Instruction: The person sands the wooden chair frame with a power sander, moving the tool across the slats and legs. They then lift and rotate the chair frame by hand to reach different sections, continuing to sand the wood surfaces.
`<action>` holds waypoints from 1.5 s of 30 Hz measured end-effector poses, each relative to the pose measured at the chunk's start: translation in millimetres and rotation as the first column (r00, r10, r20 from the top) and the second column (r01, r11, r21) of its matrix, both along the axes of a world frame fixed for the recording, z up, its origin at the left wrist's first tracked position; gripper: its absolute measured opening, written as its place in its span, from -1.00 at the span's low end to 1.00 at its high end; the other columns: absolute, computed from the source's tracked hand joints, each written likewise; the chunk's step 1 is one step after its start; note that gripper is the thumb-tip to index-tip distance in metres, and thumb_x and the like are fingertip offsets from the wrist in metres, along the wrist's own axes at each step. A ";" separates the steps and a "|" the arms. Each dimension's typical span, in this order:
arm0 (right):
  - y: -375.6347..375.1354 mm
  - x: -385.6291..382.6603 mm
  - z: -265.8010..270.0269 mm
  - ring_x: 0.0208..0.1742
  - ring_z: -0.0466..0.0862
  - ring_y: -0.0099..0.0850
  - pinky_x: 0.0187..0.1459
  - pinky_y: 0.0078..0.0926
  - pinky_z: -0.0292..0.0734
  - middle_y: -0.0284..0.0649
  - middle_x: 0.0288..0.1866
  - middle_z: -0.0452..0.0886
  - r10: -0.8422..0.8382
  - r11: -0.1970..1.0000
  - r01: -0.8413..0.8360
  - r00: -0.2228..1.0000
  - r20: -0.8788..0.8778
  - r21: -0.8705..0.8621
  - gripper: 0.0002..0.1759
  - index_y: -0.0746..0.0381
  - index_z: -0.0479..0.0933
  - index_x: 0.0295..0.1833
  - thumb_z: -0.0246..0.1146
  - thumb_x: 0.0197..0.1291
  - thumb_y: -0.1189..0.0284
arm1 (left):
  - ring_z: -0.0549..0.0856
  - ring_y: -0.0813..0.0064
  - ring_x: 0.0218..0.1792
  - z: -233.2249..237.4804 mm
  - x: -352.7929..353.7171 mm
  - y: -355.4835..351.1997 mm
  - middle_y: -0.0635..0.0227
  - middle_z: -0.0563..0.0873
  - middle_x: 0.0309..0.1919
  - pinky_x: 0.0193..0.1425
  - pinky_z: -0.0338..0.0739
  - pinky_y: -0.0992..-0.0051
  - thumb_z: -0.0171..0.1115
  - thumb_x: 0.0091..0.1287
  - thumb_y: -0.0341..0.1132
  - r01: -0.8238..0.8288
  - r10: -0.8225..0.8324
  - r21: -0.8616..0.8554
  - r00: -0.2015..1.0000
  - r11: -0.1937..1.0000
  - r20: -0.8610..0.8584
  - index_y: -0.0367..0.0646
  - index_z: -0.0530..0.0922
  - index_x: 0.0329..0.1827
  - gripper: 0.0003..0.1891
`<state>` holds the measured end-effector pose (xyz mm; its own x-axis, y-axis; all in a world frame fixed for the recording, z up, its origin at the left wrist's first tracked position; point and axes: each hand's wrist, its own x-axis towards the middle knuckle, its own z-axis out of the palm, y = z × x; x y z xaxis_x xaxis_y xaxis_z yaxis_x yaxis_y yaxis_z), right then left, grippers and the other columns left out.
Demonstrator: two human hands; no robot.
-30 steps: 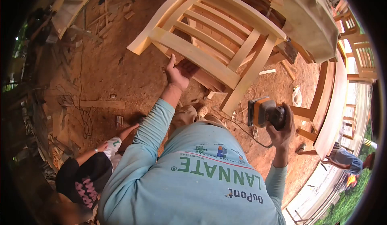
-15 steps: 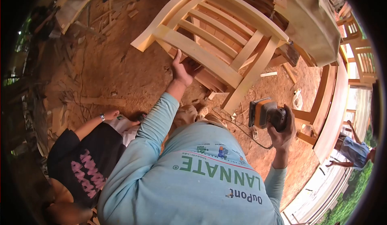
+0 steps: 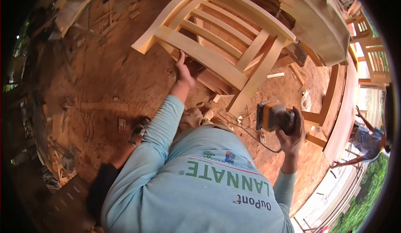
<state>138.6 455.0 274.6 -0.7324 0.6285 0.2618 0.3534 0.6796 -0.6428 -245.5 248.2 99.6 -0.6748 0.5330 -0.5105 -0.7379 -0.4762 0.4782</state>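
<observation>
My left hand (image 3: pixel 186 73) grips the near rail of a pale, unfinished wooden chair (image 3: pixel 202 54). The thumb lies against the rail, and the other fingers are partly hidden beneath it. Curved side pieces and several slats make up the chair's visible frame. On the right, my right hand (image 3: pixel 291 136) is wrapped around an orange and black electric sander (image 3: pixel 273 115), held in the air apart from the chair. The sander's dark pad faces left, and a dark cord (image 3: pixel 246 129) runs below it across the ground.
Wood scraps and shavings litter the dirt floor (image 3: pixel 104 78). A beige sheet (image 3: pixel 319 22) drapes over something behind the chair. At right stands more wooden furniture (image 3: pixel 334 95), with a person in blue (image 3: pixel 369 143) beyond. Another person's leg (image 3: pixel 125 155) shows at my left.
The person in black at my left has mostly gone out of sight. The chair appears slightly further left in view. My hands keep their holds on the chair and the sander.
</observation>
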 end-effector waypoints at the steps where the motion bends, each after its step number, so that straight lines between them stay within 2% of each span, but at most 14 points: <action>1: -1.0 -1.4 3.5 0.10 0.78 -0.10 0.21 -0.23 0.68 0.01 0.15 0.70 0.002 1.000 -0.002 1.000 0.008 -0.011 -0.09 0.35 0.54 0.49 0.54 -0.12 0.41 | 0.80 0.16 0.04 0.2 -1.9 -4.9 0.20 0.82 0.07 0.17 0.71 0.08 0.21 0.54 0.45 0.010 -0.013 -0.088 0.999 0.996 -0.043 -0.10 0.62 0.29 -0.26; 2: -1.7 -2.9 6.7 0.10 0.78 -0.10 0.21 -0.23 0.69 0.01 0.15 0.71 0.005 1.000 -0.005 1.000 0.014 -0.022 -0.08 0.34 0.54 0.49 0.54 -0.11 0.41 | 0.81 0.28 -0.23 -9.5 -3.6 -12.8 0.27 0.81 -0.15 -0.07 0.74 0.26 0.28 0.57 0.32 -0.017 0.006 -0.248 0.999 0.969 -0.044 -0.09 0.60 0.11 -0.42; 4: -2.6 -5.4 10.1 0.10 0.78 -0.08 0.21 -0.23 0.69 0.01 0.15 0.71 0.004 1.000 -0.004 1.000 0.001 -0.016 -0.09 0.33 0.54 0.49 0.54 -0.11 0.42 | 0.75 0.43 -0.39 -22.8 -4.4 -31.9 0.35 0.75 -0.24 -0.26 0.67 0.43 0.32 0.62 0.09 -0.068 -0.087 -0.453 0.946 0.889 -0.311 -0.07 0.56 0.02 -0.62; 6: -4.8 -11.1 14.0 0.10 0.79 -0.08 0.21 -0.22 0.69 0.01 0.15 0.71 -0.017 1.000 0.016 1.000 -0.005 -0.021 -0.10 0.31 0.54 0.50 0.53 -0.10 0.44 | 0.72 0.56 -0.36 0.5 3.6 -53.4 0.42 0.71 -0.27 -0.25 0.64 0.49 0.31 0.65 -0.11 -0.160 -0.094 -0.467 0.875 0.869 -0.474 -0.08 0.57 0.04 -0.76; 11: -2.9 -17.3 11.7 0.13 0.79 -0.06 0.22 -0.20 0.70 0.01 0.17 0.71 -0.026 0.999 0.024 0.999 -0.043 -0.028 -0.10 0.29 0.53 0.51 0.56 -0.07 0.44 | 0.67 0.66 -0.33 54.2 -16.7 -92.4 0.45 0.73 -0.25 -0.21 0.59 0.57 0.32 0.65 -0.28 -0.259 -0.146 -0.445 0.705 0.857 -0.694 -0.13 0.58 0.06 -0.86; 16: -11.5 -18.1 10.3 0.14 0.79 -0.04 0.22 -0.18 0.70 0.02 0.19 0.71 -0.058 0.998 0.057 0.997 -0.045 -0.020 -0.08 0.28 0.52 0.52 0.61 -0.05 0.42 | 0.71 0.67 -0.27 85.4 -88.0 -114.6 0.45 0.76 -0.19 -0.13 0.64 0.58 0.32 0.66 -0.23 -0.366 -0.287 -0.461 0.438 0.808 -0.852 -0.14 0.63 0.02 -0.83; 22: -41.7 -23.0 19.7 0.14 0.79 -0.08 0.21 -0.19 0.72 -0.01 0.19 0.70 -0.135 0.984 0.139 0.990 0.043 -0.109 -0.11 0.21 0.56 0.54 0.60 -0.02 0.40 | 0.69 0.68 -0.17 103.1 -216.5 -111.2 0.53 0.77 -0.18 0.01 0.62 0.52 0.39 0.62 -0.18 -0.489 -0.632 -0.619 0.166 0.615 -0.757 -0.20 0.73 0.07 -0.75; 27: -86.0 -33.3 40.7 0.15 0.80 -0.15 0.21 -0.23 0.73 -0.03 0.21 0.71 -0.267 0.946 0.289 0.951 0.154 -0.146 -0.12 0.22 0.58 0.54 0.59 0.01 0.41 | 0.75 0.57 -0.07 99.6 -308.0 -83.3 0.42 0.82 -0.11 0.12 0.65 0.44 0.40 0.63 -0.13 -0.383 -0.711 -0.673 0.055 0.633 -0.701 -0.20 0.74 0.14 -0.70; 31: -128.0 -52.7 60.8 0.14 0.79 -0.24 0.21 -0.31 0.72 -0.08 0.17 0.71 -0.396 0.881 0.439 0.888 0.234 -0.177 -0.12 0.21 0.59 0.54 0.58 -0.01 0.41 | 0.79 0.45 0.03 81.6 -356.9 -45.3 0.30 0.85 -0.01 0.21 0.67 0.38 0.41 0.63 -0.07 -0.349 -0.736 -0.669 -0.105 0.657 -0.668 -0.22 0.72 0.22 -0.62; 32: -137.0 -59.2 64.9 0.14 0.79 -0.25 0.21 -0.31 0.72 -0.09 0.16 0.71 -0.410 0.875 0.457 0.876 0.255 -0.161 -0.12 0.21 0.59 0.53 0.57 -0.02 0.41 | 0.81 0.35 0.17 75.9 -371.3 -33.1 0.20 0.84 0.17 0.31 0.67 0.34 0.42 0.62 -0.05 -0.323 -0.768 -0.709 -0.096 0.626 -0.634 -0.21 0.68 0.34 -0.55; 35: -157.9 -86.8 74.9 0.13 0.79 -0.23 0.20 -0.30 0.72 -0.09 0.15 0.71 -0.459 0.848 0.517 0.825 0.330 -0.112 -0.13 0.19 0.61 0.53 0.55 -0.03 0.41 | 0.76 0.15 0.34 57.0 -397.3 16.0 0.03 0.77 0.35 0.45 0.63 0.26 0.41 0.59 0.02 -0.304 -0.710 -0.658 -0.098 0.689 -0.698 -0.19 0.64 0.46 -0.44; 38: -166.0 -106.8 76.6 0.11 0.78 -0.13 0.20 -0.23 0.71 -0.05 0.14 0.70 -0.484 0.838 0.543 0.787 0.382 -0.057 -0.13 0.12 0.62 0.53 0.54 -0.03 0.33 | 0.62 -0.05 0.53 54.9 -395.9 66.6 -0.12 0.63 0.51 0.60 0.51 0.13 0.38 0.54 0.18 -0.388 -0.709 -0.625 -0.120 0.677 -0.694 -0.16 0.56 0.57 -0.27; 41: -168.0 -122.8 82.9 0.09 0.78 -0.09 0.19 -0.18 0.71 -0.03 0.12 0.67 -0.482 0.824 0.566 0.721 0.498 -0.021 -0.13 0.09 0.62 0.53 0.52 -0.02 0.27 | 0.52 -0.14 0.61 40.6 -396.2 104.5 -0.17 0.57 0.56 0.69 0.39 0.05 0.31 0.48 0.32 -0.460 -0.772 -0.646 -0.155 0.609 -0.617 -0.14 0.45 0.66 -0.12; 45: -166.3 -134.7 80.6 0.08 0.77 -0.04 0.18 -0.12 0.71 0.00 0.10 0.65 -0.485 0.816 0.578 0.672 0.560 0.014 -0.11 0.04 0.63 0.54 0.51 -0.05 0.24 | 0.49 -0.15 0.62 8.0 -387.4 121.5 -0.17 0.54 0.59 0.70 0.37 0.04 0.26 0.46 0.37 -0.440 -0.796 -0.679 -0.165 0.588 -0.582 -0.12 0.36 0.72 -0.06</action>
<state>3.8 288.7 355.2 -0.2501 0.9505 -0.1846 0.9281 0.1811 -0.3252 -632.8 369.7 107.6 -0.5741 0.7765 0.2596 0.7533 0.3766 0.5392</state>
